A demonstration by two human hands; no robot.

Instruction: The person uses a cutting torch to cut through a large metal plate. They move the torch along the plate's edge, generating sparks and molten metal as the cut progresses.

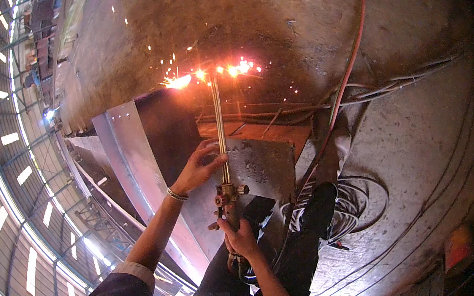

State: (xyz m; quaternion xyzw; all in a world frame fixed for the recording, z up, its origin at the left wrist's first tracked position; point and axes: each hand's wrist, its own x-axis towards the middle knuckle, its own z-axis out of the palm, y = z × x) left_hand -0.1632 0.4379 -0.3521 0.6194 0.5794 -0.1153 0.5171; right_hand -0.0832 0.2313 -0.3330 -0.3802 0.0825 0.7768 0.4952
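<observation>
A brass-coloured cutting torch (pixel 219 116) with long thin tubes points away from me. Its far end meets bright orange sparks (pixel 200 74) along the edge of a steel piece (pixel 158 129). My right hand (pixel 241 239) is closed around the torch's handle, just behind the valve knobs (pixel 240 190). Farther forward, my left hand (pixel 203 164), with a beaded bracelet at the wrist, has its fingers curled against the tubes. The torch head is partly lost in the glare.
A red hose (pixel 345 72) runs past on the right. Coiled cables (pixel 364 204) lie on the concrete floor beside my leg, and more cables (pixel 401 83) stretch to the upper right. A flat steel plate (pixel 262 163) lies under the torch. Long steel pieces (pixel 126 127) extend on the left.
</observation>
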